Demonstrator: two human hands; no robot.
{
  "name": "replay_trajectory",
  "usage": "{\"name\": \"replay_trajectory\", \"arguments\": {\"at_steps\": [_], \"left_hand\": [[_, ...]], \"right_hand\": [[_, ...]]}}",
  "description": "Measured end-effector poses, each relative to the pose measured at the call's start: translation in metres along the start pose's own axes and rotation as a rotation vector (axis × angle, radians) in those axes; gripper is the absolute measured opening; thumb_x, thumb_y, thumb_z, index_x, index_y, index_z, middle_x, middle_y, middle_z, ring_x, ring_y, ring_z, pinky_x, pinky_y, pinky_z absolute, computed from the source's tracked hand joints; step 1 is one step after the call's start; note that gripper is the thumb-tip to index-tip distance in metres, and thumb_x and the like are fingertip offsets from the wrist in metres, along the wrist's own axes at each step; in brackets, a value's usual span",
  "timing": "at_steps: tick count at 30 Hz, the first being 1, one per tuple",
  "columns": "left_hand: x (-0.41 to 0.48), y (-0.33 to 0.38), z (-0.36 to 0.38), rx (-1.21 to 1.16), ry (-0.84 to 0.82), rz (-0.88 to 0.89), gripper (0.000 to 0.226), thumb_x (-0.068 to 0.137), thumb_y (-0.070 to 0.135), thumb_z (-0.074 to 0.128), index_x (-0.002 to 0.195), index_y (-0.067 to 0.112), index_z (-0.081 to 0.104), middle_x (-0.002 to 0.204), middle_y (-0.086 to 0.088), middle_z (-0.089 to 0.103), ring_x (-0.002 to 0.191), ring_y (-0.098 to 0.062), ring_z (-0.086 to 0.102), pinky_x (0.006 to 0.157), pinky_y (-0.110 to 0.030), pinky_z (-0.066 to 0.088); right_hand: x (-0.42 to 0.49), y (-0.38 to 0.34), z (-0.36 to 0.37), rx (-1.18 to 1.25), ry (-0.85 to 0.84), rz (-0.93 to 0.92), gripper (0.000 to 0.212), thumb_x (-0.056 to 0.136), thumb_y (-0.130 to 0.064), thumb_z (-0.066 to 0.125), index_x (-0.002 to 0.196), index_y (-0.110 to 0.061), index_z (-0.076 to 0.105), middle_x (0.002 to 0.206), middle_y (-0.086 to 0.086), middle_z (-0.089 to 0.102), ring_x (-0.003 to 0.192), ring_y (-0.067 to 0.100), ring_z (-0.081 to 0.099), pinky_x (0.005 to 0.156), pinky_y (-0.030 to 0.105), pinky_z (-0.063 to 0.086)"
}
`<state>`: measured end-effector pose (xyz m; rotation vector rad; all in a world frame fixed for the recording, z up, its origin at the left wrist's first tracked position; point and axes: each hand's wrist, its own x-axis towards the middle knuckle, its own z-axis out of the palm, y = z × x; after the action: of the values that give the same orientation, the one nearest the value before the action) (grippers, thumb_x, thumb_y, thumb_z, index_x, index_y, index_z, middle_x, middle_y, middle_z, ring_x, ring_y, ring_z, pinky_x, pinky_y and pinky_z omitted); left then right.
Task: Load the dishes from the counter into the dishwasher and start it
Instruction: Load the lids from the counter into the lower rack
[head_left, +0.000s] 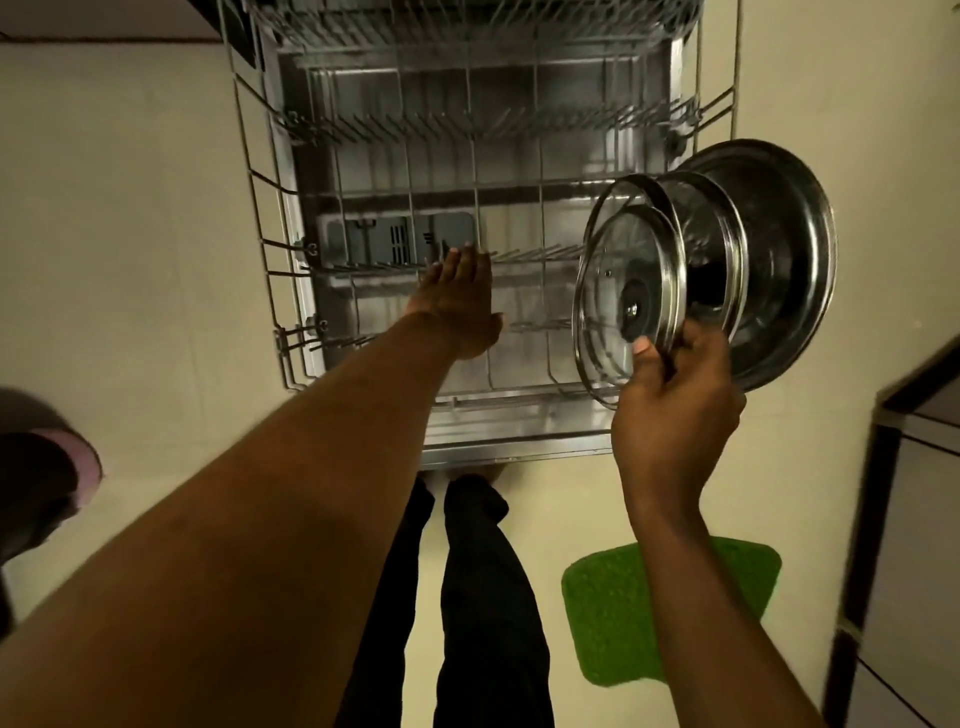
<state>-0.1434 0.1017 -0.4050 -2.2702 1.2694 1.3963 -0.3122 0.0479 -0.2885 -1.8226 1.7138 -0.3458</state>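
Right grip (675, 415) pinches the stack of lids (628, 296) at its lower rims, thumb on the front glass one, holding them on edge over the right edge of the lower rack (275, 271). Left grip (457, 306), fingers spread straight, reaches over the tine rows (540, 254) mid-rack, which lie just left of the lids.

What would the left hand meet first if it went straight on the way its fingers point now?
Probably the row of wire tines in the lower rack, just beyond the straight fingertips of the left hand. Depth is unclear, so the hand may pass above them.
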Motion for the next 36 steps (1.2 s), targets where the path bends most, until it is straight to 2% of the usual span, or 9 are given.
{"name": "replay_trajectory", "arguments": {"at_steps": [3,7,9,12,18,21,27,35,36], "left_hand": [[0.006,-0.001,0.003,-0.004,-0.009,0.006,0.08,0.104,0.041,0.038,0.156,0.007,-0.012,0.164,-0.013,-0.014,0.152,-0.027,-0.01,0.124,-0.04,0.0],[0.007,-0.003,0.004,-0.021,-0.004,0.016,0.081,0.104,0.037,0.041,0.155,0.006,-0.014,0.164,-0.013,-0.014,0.152,-0.027,-0.009,0.124,-0.039,0.0],[0.007,-0.003,0.004,-0.023,-0.004,0.018,0.082,0.103,0.035,0.043,0.155,0.006,-0.014,0.164,-0.014,-0.014,0.152,-0.027,-0.01,0.125,-0.039,0.001],[0.008,-0.002,0.001,-0.023,-0.024,0.016,0.084,0.102,0.035,0.045,0.155,0.006,-0.015,0.164,-0.014,-0.014,0.152,-0.027,-0.01,0.124,-0.039,0.0],[0.009,-0.003,-0.006,-0.037,-0.084,0.021,0.089,0.101,0.036,0.048,0.155,0.005,-0.015,0.164,-0.014,-0.015,0.152,-0.028,-0.01,0.124,-0.039,0.0],[0.01,-0.005,-0.007,-0.036,-0.097,0.038,0.089,0.101,0.037,0.049,0.155,0.005,-0.015,0.164,-0.014,-0.014,0.152,-0.028,-0.01,0.124,-0.039,-0.001],[0.015,-0.009,-0.011,-0.03,-0.103,0.065,0.089,0.1,0.039,0.049,0.156,0.005,-0.012,0.165,-0.015,-0.011,0.152,-0.029,-0.006,0.124,-0.04,0.001],[0.015,-0.008,-0.015,-0.047,-0.124,0.063,0.088,0.1,0.037,0.049,0.156,0.005,-0.011,0.164,-0.015,-0.011,0.152,-0.029,-0.006,0.125,-0.04,0.003],[0.014,-0.008,-0.016,-0.053,-0.129,0.065,0.088,0.1,0.037,0.049,0.156,0.005,-0.011,0.164,-0.015,-0.011,0.152,-0.029,-0.006,0.125,-0.04,0.003]], "right_hand": [[0.005,0.003,0.003,-0.03,-0.009,-0.017,0.022,0.092,-0.015,0.064,0.114,-0.012,0.059,0.095,-0.012,0.063,0.088,0.004,0.06,0.075,0.011,0.04],[0.008,0.003,0.01,-0.065,0.009,-0.042,0.022,0.092,-0.015,0.064,0.113,-0.008,0.06,0.1,0.001,0.071,0.089,0.011,0.065,0.07,0.001,0.035],[0.009,-0.001,0.013,-0.094,0.035,-0.065,0.021,0.092,-0.014,0.064,0.111,-0.006,0.061,0.099,0.004,0.073,0.089,0.018,0.068,0.071,0.006,0.035],[0.01,-0.008,0.018,-0.13,0.074,-0.097,0.02,0.091,-0.011,0.065,0.11,-0.002,0.063,0.096,0.008,0.073,0.087,0.022,0.069,0.072,0.008,0.033],[0.015,-0.021,0.031,-0.169,0.11,-0.103,0.023,0.093,-0.015,0.064,0.113,-0.003,0.065,0.099,0.006,0.073,0.092,0.019,0.07,0.076,0.011,0.04],[0.011,-0.021,0.033,-0.178,0.096,-0.121,0.024,0.093,-0.016,0.065,0.113,-0.004,0.065,0.098,0.007,0.073,0.091,0.02,0.07,0.076,0.017,0.044],[0.021,-0.018,0.029,-0.154,0.098,-0.051,0.025,0.092,-0.018,0.065,0.112,-0.005,0.065,0.102,0.007,0.073,0.092,0.019,0.069,0.075,0.016,0.043],[0.047,-0.034,0.036,-0.253,0.04,-0.081,0.02,0.091,-0.021,0.067,0.104,-0.007,0.066,0.093,0.01,0.072,0.088,0.027,0.069,0.081,0.035,0.053],[0.053,-0.037,0.038,-0.295,0.011,-0.078,0.019,0.091,-0.022,0.066,0.104,-0.008,0.067,0.094,0.011,0.072,0.089,0.027,0.068,0.08,0.034,0.052]]}}
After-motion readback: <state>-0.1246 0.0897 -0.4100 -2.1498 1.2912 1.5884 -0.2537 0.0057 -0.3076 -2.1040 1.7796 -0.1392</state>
